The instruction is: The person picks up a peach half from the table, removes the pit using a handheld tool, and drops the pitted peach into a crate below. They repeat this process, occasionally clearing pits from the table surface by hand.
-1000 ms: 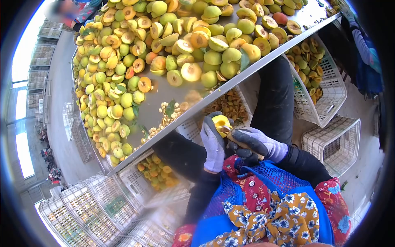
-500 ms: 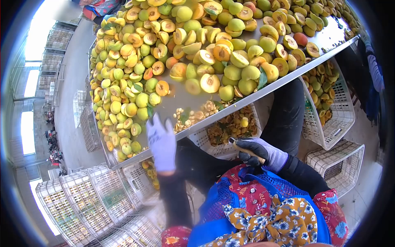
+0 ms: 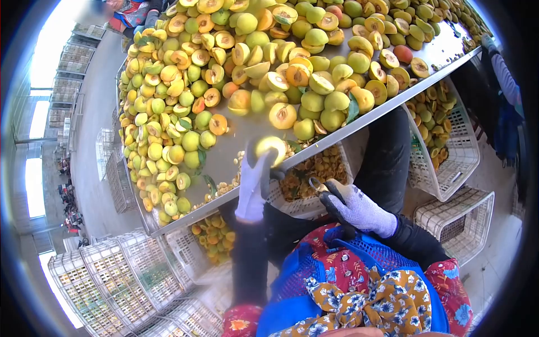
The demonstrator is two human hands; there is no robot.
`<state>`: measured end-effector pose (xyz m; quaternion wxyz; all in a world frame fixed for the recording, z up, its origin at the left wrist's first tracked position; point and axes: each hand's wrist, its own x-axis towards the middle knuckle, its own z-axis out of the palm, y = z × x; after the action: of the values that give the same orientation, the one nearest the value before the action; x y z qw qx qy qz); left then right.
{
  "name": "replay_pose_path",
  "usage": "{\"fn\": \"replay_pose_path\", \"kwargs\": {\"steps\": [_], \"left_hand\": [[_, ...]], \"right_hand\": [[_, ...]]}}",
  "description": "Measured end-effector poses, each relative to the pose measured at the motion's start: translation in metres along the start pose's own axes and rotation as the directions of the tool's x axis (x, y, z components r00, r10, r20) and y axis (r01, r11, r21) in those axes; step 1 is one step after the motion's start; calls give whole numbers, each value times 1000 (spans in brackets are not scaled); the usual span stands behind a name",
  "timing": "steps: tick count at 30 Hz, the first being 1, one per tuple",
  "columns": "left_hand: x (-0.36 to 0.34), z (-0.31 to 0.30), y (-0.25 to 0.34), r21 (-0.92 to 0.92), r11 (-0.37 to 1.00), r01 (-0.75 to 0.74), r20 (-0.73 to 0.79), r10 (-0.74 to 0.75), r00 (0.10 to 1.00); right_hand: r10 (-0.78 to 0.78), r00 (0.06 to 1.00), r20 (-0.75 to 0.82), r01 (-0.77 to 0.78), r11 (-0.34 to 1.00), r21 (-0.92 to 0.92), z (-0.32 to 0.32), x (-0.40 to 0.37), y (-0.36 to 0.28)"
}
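Note:
My left hand (image 3: 256, 182), gloved and blurred by motion, holds a yellow-green fruit (image 3: 270, 148) above the table's near edge. Gloved as well, my right hand (image 3: 356, 206) is closed round a small tool whose metal loop (image 3: 315, 183) sticks out past the fingers, over a crate below the table. Whole and halved fruit (image 3: 185, 101) lie piled on the metal table (image 3: 224, 160). Small pale pits or scraps (image 3: 224, 186) sit along its near rim, partly behind my left hand.
Under the table, one crate holds fruit scraps (image 3: 311, 178). A white crate of halved fruit (image 3: 457, 149) stands at right, above another crate (image 3: 469, 222). Stacked crates (image 3: 120, 269) fill the lower left. Other people (image 3: 132, 14) show at the upper left and right (image 3: 505, 78).
My left hand has moved right and now holds a fruit; before, its fingers were spread and empty. My right hand has shifted slightly, with the tool's loop showing more. The view has shifted a little.

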<state>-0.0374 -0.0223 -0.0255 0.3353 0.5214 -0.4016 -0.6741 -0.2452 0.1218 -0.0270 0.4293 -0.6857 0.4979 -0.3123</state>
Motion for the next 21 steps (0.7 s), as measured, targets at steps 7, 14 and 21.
{"fn": "replay_pose_path", "kwargs": {"steps": [7,14,21], "left_hand": [[-44,27,-34,-357,928,104,59,-89,994],[-77,39,-17,176,984,31,41,-39,998],[-84,49,-21,-102,990,94,23,-92,995]], "right_hand": [[113,984,-139,-119,992,-31,3,12,-29],[57,995,-79,-71,979,-194,2,6,-30],[81,996,-44,-89,971,-221,-3,3,-27]]}}
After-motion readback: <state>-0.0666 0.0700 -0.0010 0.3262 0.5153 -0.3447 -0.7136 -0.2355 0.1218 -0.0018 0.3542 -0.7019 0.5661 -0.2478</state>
